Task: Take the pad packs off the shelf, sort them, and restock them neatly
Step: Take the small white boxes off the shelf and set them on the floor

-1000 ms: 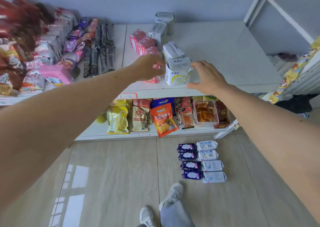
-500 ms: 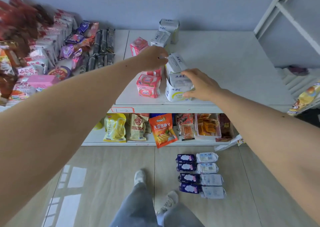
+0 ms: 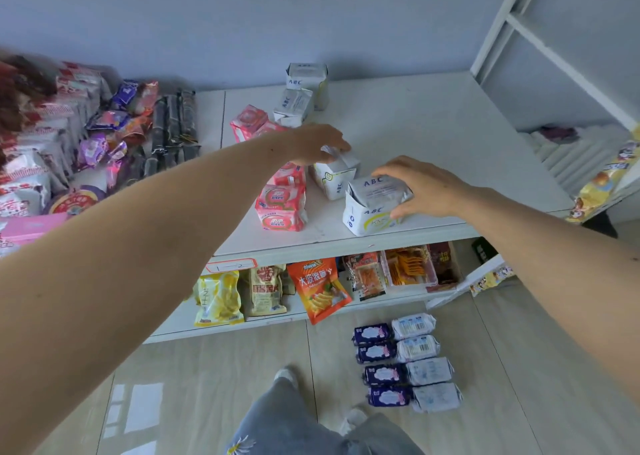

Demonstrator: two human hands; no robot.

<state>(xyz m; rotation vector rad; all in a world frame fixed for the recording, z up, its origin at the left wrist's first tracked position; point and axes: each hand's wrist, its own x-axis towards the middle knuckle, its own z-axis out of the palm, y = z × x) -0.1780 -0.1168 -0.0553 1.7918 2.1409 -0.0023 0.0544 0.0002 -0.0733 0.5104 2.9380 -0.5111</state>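
White shelf (image 3: 433, 135): left hand (image 3: 317, 142) pinches ABC pack (image 3: 334, 174); right hand (image 3: 424, 187) grips front pack (image 3: 374, 205).

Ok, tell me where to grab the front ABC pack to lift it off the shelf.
Grip the front ABC pack across its short side faces, from above. It stands upright near the shelf edge, top exposed; the right hand already spans it that way.

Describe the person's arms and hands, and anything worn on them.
Both forearms are bare, with no sleeve in view. The left hand and right hand wear no gloves, and no rings, watch or bracelet show. Further down, light blue jeans carry an embroidered daisy.
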